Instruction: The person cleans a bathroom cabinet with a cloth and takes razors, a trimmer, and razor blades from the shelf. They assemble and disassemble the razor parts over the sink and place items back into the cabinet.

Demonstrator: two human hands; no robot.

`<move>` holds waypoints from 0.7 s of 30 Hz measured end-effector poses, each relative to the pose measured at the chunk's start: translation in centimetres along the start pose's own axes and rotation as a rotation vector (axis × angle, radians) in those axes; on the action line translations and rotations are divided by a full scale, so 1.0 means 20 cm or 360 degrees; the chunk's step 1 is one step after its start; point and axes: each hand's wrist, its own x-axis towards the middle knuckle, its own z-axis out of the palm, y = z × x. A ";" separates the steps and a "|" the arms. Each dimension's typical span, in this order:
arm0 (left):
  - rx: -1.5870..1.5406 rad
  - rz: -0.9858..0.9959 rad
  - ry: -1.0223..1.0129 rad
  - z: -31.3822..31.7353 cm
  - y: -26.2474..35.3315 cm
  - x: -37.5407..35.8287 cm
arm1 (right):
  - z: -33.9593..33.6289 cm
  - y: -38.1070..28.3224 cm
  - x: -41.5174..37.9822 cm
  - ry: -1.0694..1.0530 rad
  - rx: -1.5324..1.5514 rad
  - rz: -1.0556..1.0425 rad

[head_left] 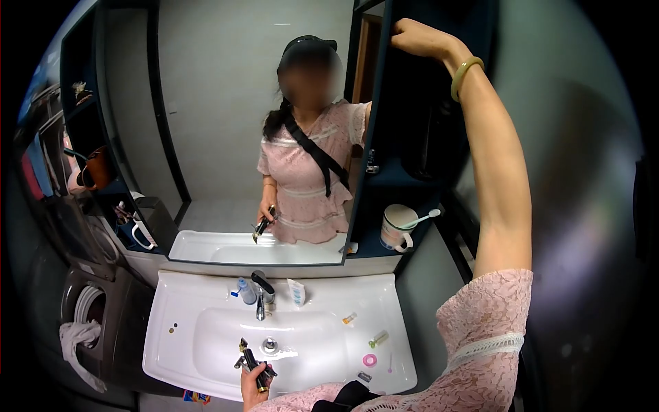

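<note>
My left hand [254,382] is closed around a black and gold hair clipper [251,357], held over the front of the white washbasin [171,295]. Dark pieces stick out on both sides of the clipper. Its head points up toward the drain [270,345]. High on the right, my raised right hand [420,38] has its fingers curled at the upper part of the dark blue cabinet [392,168], by the mirror's edge. I cannot tell what these fingers hold, since their tips are hidden. The mirror [226,103] reflects a person in pink lace with the clipper.
A faucet [261,292] stands behind the bowl, between a blue bottle [245,291] and a white tube [296,292]. Small items, including a pink ring [370,360], lie on the basin's right side. A mug [396,230] with a toothbrush sits on the shelf. At left is a washing machine [113,309].
</note>
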 end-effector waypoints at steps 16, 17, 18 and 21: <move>-0.0104 -0.0018 0.0058 0.02 -0.01 0.01 | -0.01 0.07 -0.01 -0.0055 0.0140 -0.0056; -0.0105 -0.0028 0.0045 0.03 -0.01 -0.01 | 0.00 0.08 0.00 0.0013 0.0207 -0.0181; -0.0107 -0.0036 0.0031 0.04 -0.01 -0.01 | 0.00 0.10 0.00 0.0086 0.0272 -0.0307; 0.0276 -0.0053 -0.0165 0.02 0.03 -0.01 | 0.01 0.07 0.00 0.0057 0.0093 -0.0269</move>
